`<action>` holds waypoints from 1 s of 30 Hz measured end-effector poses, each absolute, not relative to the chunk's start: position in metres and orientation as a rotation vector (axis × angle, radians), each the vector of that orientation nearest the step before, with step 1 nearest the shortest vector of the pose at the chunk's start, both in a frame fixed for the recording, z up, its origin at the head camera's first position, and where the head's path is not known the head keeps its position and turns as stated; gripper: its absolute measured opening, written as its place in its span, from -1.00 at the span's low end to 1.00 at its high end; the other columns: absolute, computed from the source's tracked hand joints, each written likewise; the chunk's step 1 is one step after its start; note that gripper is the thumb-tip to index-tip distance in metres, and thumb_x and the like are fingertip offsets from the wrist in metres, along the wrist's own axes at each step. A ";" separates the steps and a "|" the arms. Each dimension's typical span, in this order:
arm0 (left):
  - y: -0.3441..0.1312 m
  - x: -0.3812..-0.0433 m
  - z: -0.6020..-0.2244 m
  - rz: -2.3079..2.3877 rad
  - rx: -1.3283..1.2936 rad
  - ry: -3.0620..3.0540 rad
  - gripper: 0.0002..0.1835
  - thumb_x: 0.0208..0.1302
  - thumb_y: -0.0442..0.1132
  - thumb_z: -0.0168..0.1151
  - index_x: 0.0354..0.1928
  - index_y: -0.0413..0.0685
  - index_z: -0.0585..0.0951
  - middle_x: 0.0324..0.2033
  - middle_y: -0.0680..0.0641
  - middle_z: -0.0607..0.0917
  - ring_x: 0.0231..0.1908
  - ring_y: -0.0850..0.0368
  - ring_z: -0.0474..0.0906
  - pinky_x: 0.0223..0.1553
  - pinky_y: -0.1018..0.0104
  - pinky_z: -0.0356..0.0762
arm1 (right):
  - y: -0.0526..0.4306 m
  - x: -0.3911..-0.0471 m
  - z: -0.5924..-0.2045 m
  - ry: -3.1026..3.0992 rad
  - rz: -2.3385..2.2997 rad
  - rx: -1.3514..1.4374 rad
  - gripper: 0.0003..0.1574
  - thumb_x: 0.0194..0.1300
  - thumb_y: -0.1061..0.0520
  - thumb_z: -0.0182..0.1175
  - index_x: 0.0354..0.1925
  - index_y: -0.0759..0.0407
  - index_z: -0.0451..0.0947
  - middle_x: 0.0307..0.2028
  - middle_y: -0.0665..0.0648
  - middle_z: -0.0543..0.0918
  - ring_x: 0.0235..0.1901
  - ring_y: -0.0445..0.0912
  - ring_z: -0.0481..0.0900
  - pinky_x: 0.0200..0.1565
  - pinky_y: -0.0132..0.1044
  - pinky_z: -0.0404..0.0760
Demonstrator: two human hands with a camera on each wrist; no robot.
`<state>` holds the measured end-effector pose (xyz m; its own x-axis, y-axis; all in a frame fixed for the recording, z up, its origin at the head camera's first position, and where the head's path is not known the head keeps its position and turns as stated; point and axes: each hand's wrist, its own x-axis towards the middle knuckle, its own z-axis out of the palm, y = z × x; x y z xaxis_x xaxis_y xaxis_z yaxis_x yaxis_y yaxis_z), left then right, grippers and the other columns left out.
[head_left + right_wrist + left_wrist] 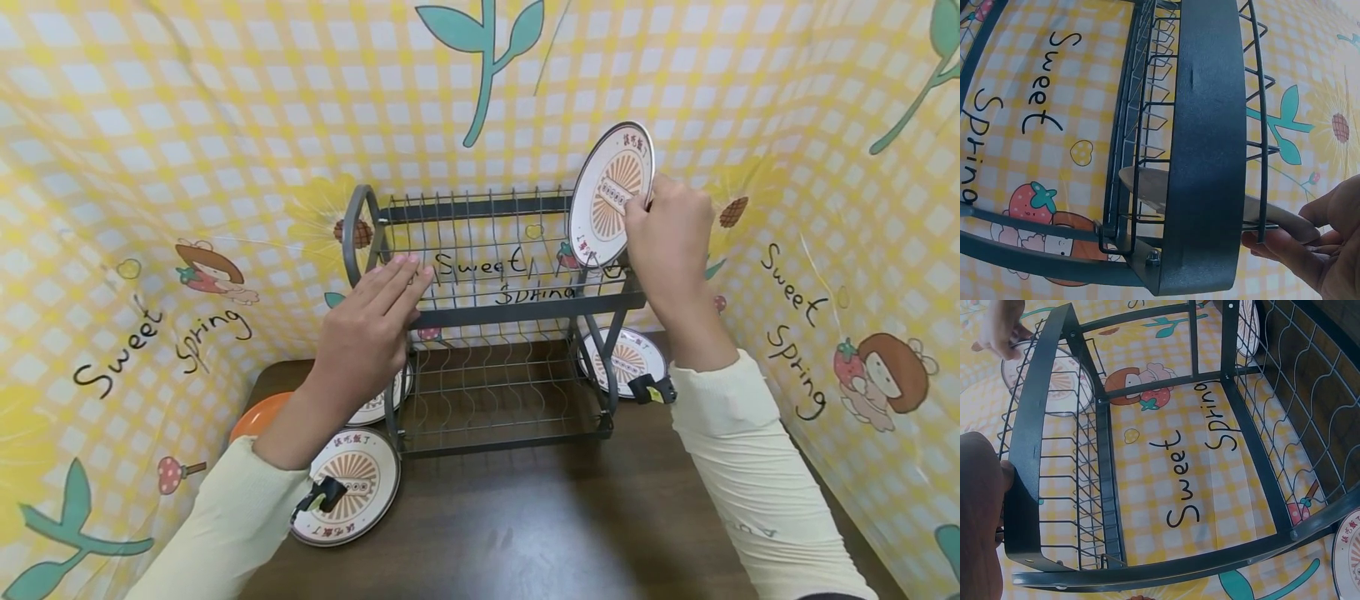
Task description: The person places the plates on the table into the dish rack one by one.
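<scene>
A dark two-tier dish rack (517, 312) stands on a brown table. My right hand (678, 242) pinches the rim of a white plate (611, 196) with an orange sunburst print. That plate stands upright at the right end of the upper tier, its lower edge down between the wires, as the right wrist view shows with the plate (1147, 187) behind the front bar. At the upper tier's left front corner, my left hand (367, 333) rests on the rack with its fingers extended. In the left wrist view only a dark part of the left hand (979, 506) shows beside the front bar.
Matching plates (356, 487) lie on the table left of the rack, one partly behind its leg. Another plate (630, 364) lies at the right behind the rack. An orange dish (258, 414) is half hidden by the left forearm. Checked cloth (262, 100) covers the surrounding walls.
</scene>
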<state>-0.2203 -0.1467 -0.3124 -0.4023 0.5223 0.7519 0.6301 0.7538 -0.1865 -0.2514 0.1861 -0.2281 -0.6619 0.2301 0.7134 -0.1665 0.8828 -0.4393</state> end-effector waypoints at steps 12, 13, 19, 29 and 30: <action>-0.145 -0.220 -0.310 -0.174 -0.862 -2.076 -0.56 0.49 -0.35 0.11 0.36 -0.17 0.55 0.31 -0.24 0.59 0.31 -0.19 0.57 0.38 -0.07 0.52 | 0.185 -0.247 -0.225 -2.259 0.667 -0.130 -0.66 0.40 0.28 0.04 -0.38 0.48 0.65 -0.38 0.45 0.71 -0.43 0.16 0.50 -0.42 -0.12 0.43; -0.145 -0.220 -0.311 -0.177 -0.861 -2.076 -0.56 0.49 -0.35 0.11 0.36 -0.17 0.55 0.31 -0.24 0.59 0.32 -0.18 0.56 0.38 -0.07 0.51 | 0.186 -0.247 -0.225 -2.261 0.669 -0.127 -0.66 0.40 0.27 0.05 -0.38 0.47 0.66 -0.40 0.44 0.70 -0.46 0.14 0.49 -0.43 -0.12 0.43; -0.145 -0.221 -0.314 -0.181 -0.852 -2.079 -0.55 0.49 -0.36 0.10 0.37 -0.15 0.54 0.32 -0.23 0.58 0.33 -0.17 0.55 0.41 -0.06 0.49 | 0.190 -0.244 -0.226 -2.307 0.718 -0.102 -0.65 0.46 0.10 0.22 -0.37 0.35 0.69 -0.52 0.35 0.71 -0.66 -0.06 0.47 -0.57 -0.29 0.26; -0.146 -0.221 -0.313 -0.163 -0.857 -2.076 -0.55 0.48 -0.35 0.11 0.37 -0.16 0.54 0.31 -0.24 0.59 0.32 -0.18 0.56 0.39 -0.05 0.50 | 0.194 -0.231 -0.226 -2.464 0.780 -0.142 -0.42 0.45 -0.23 0.21 -0.12 0.28 0.71 -0.33 0.32 0.76 -0.38 0.09 0.55 -0.40 -0.24 0.36; -0.146 -0.221 -0.313 -0.163 -0.856 -2.079 -0.55 0.48 -0.35 0.11 0.37 -0.16 0.54 0.31 -0.24 0.59 0.33 -0.17 0.55 0.40 -0.05 0.50 | 0.195 -0.229 -0.227 -2.476 0.785 -0.136 -0.41 0.45 -0.25 0.21 -0.08 0.27 0.71 -0.25 0.33 0.79 -0.35 0.10 0.60 -0.39 -0.24 0.39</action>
